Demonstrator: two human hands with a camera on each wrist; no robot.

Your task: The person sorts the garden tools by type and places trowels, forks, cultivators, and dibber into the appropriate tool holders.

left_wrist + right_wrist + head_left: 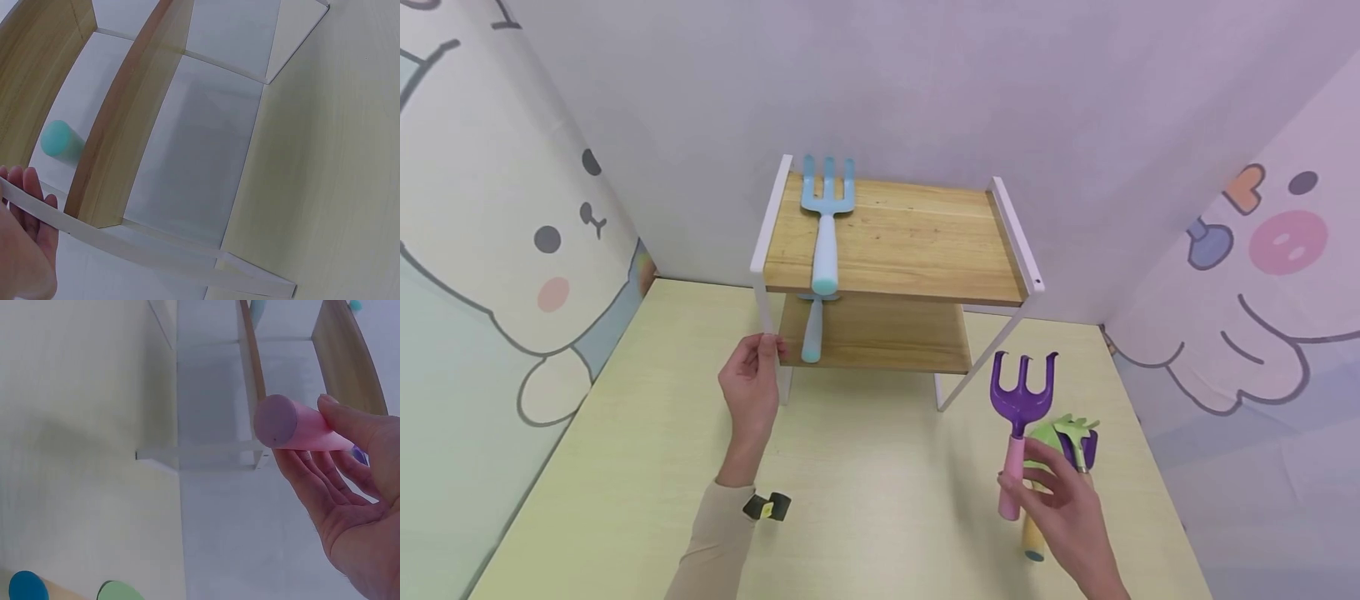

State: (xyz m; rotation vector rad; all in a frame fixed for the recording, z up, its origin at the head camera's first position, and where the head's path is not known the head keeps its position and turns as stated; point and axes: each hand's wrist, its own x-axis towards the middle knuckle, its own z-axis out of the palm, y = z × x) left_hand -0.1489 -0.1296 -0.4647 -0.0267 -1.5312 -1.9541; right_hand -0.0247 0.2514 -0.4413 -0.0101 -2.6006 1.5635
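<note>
Steadiness mattered most: you had the purple fork (1021,407) raised in your right hand (1066,504), thumb to the left and fingers to the right in a narrow pinch on its pink handle (1011,487). Doing that well called, I judge, for just enough pressure that the round handle could not roll, with the 3 tines clear of the rack (1017,237). Your left hand (751,383) pinched the rack's front left post (763,307), probably as a brace; a light grip suited it, since a hard pull could have tilted the rack and shaken the blue fork (825,250) on its upper shelf (917,242).

The purple fork's tines pointed forward from your right hand, while its butt end stuck out toward you. A green rake (1077,433) lay just beyond your right fingers, and a yellow handle (1033,529) lay below the hand, toward you and to its left. The rack stood forward and left of that hand, well apart. From your left hand, the lower blue handle (813,333) was near, to the right and apart from the fingers; the blue fork lay higher, forward and to the right.
</note>
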